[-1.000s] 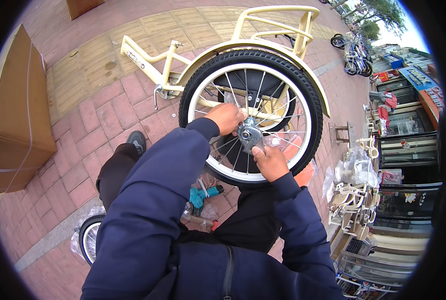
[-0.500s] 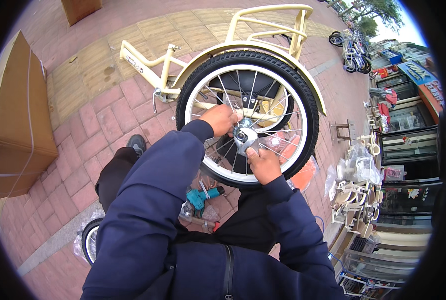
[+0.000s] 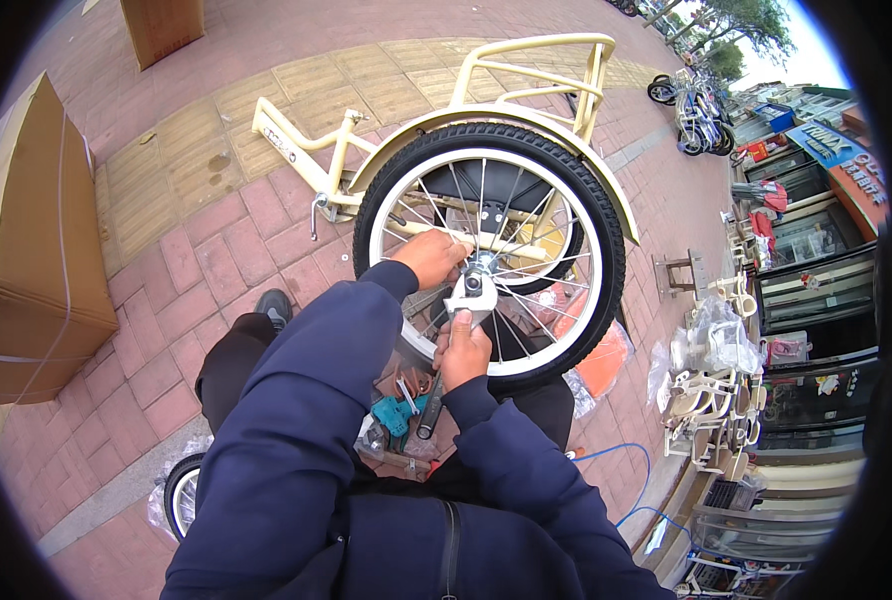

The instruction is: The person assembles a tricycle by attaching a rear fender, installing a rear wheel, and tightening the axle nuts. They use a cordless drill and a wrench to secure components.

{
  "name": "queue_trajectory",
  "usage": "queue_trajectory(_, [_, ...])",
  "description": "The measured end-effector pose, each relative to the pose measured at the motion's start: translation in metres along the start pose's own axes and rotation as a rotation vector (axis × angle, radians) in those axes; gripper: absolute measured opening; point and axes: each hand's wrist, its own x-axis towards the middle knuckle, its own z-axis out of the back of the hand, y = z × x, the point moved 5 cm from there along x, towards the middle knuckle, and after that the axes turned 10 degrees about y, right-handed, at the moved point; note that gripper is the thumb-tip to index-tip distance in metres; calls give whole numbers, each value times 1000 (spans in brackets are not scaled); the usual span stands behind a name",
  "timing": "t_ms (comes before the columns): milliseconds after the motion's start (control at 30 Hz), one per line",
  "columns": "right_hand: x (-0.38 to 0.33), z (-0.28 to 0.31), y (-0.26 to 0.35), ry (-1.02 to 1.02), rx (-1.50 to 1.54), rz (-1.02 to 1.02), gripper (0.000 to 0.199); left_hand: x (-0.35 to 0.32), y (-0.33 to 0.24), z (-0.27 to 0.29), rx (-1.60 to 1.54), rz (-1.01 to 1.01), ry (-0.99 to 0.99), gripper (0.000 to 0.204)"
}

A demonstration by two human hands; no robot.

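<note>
A wheel (image 3: 614, 235) with a black knobbly tyre, white rim and metal spokes stands in front of me on a cream cycle frame (image 3: 338, 165). My right hand (image 3: 463, 352) is closed round the handle of an adjustable wrench (image 3: 472, 300). The wrench's jaws are at the axle end of the hub (image 3: 479, 268), and its handle slants down below my fist. On the hub's left, among the spokes, my left hand (image 3: 434, 260) has its fingers pinched together; what they grip, if anything, is hidden. A cream mudguard (image 3: 556, 124) curves over the tyre.
Between my legs lies a teal power tool (image 3: 396, 412) among small parts. A large cardboard box (image 3: 41, 250) stands at left, with a smaller wheel (image 3: 181, 495) lower down. Cream parts in plastic (image 3: 706, 400) and a small stool (image 3: 678, 272) are at right. A blue cord (image 3: 646, 460) trails nearby.
The wrench has swung so its handle points down toward me, and my right hand has moved left and down with it. My left hand stays beside the hub.
</note>
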Motion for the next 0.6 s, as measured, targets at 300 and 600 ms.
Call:
queue_trajectory(300, [-5, 44, 149, 362, -1378, 221, 46, -12, -4, -9, 19, 134, -143, 46])
queue_trajectory(600, [50, 4, 221, 567, -1979, -6, 47, -60, 7, -25, 83, 218, -176, 42])
